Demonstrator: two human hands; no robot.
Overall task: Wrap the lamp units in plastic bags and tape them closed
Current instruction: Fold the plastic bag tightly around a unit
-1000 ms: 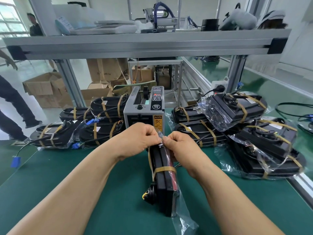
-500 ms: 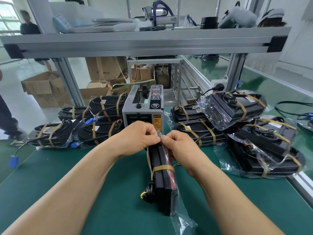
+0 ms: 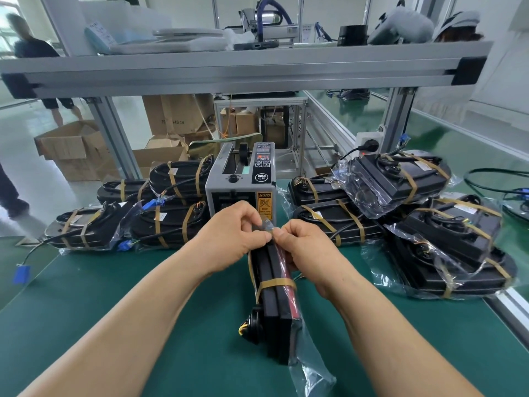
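Mid-frame, left hand (image 3: 232, 236) and right hand (image 3: 303, 247) together, pinching mouth of clear plastic bag (image 3: 310, 371) atop black slab lamp unit (image 3: 274, 305) standing on edge; unit may topple, slippery film may slip loose

Factory packing line, tape dispenser (image 3: 240, 181), cartons (image 3: 75, 149)

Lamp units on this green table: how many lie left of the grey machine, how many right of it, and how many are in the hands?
Left pile: 4
Right pile: 5, as far as the overlap shows
Bagged lamp unit held by left hand and right hand: 1
Total: 10
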